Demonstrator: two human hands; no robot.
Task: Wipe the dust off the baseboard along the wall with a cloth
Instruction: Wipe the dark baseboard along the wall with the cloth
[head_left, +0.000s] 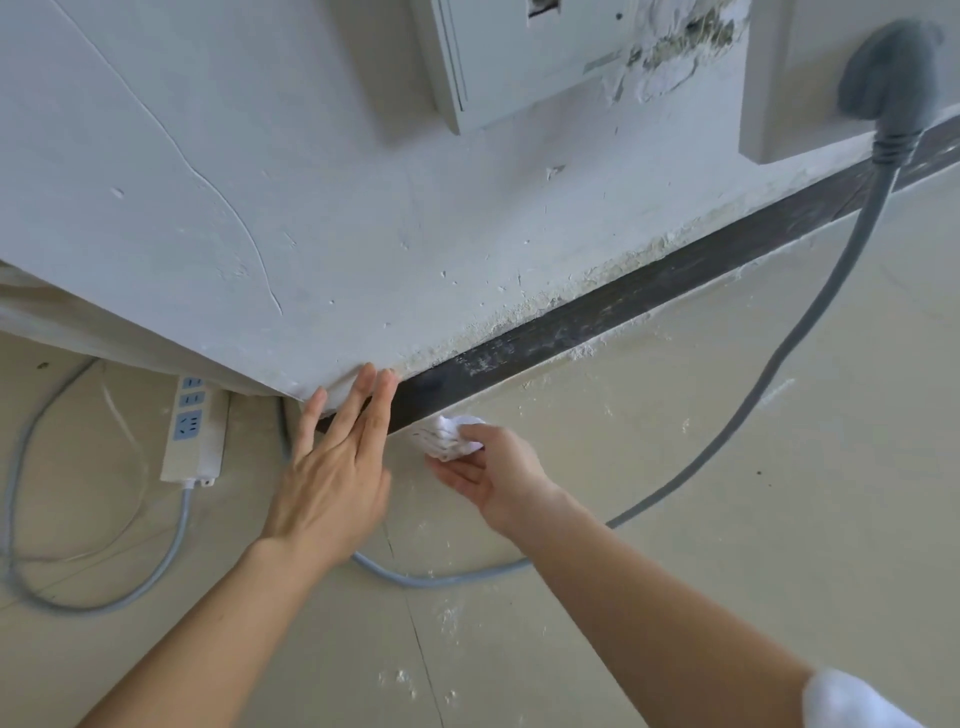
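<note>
While the left hand (332, 467) lies flat with straight fingers against the wall (260, 182) at frame centre, the right hand (493, 475) pinches a crumpled white cloth (449, 434) just right of it, at the foot of the dark baseboard (623, 301). White dust (582, 353) lines the baseboard toward the upper right.

Unfinished room: chipped wall (311, 208), dusty floor (727, 467).
</note>
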